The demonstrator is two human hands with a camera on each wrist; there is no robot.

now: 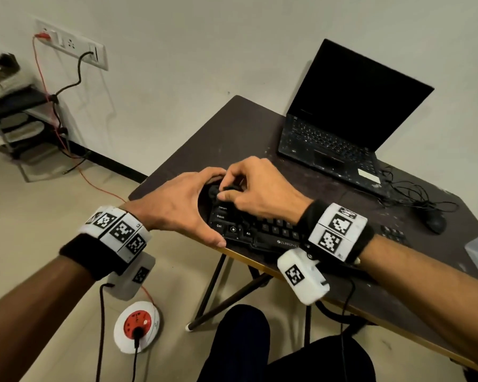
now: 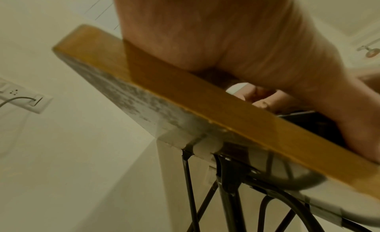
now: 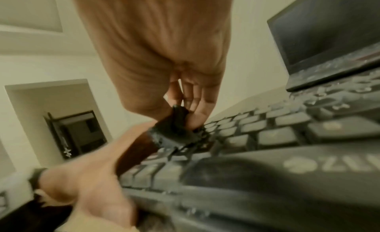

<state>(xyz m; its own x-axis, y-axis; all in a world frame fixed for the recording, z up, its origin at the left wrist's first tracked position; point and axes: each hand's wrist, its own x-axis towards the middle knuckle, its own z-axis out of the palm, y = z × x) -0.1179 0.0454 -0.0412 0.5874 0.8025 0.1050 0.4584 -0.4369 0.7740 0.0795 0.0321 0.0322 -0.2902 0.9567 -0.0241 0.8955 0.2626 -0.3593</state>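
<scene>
A black keyboard (image 1: 262, 232) lies along the near edge of the dark table (image 1: 232, 133). My left hand (image 1: 188, 205) grips its left end, thumb on the front edge and fingers curled round the far corner. My right hand (image 1: 249, 186) hovers over the upper-left keys and pinches a small black piece (image 1: 226, 188), perhaps a keycap. The right wrist view shows that black piece (image 3: 174, 129) between my thumb and fingertips, just above the key rows of the keyboard (image 3: 267, 134), with the left hand (image 3: 92, 178) below. In the left wrist view only my palm (image 2: 226, 40) and the table edge (image 2: 205, 108) show.
An open laptop (image 1: 342, 128) with a dark screen stands at the table's far side. A black mouse (image 1: 435, 221) and loose cables lie to the right. On the floor sits a white and red extension reel (image 1: 137, 325). A shoe rack (image 1: 9, 106) stands at the left wall.
</scene>
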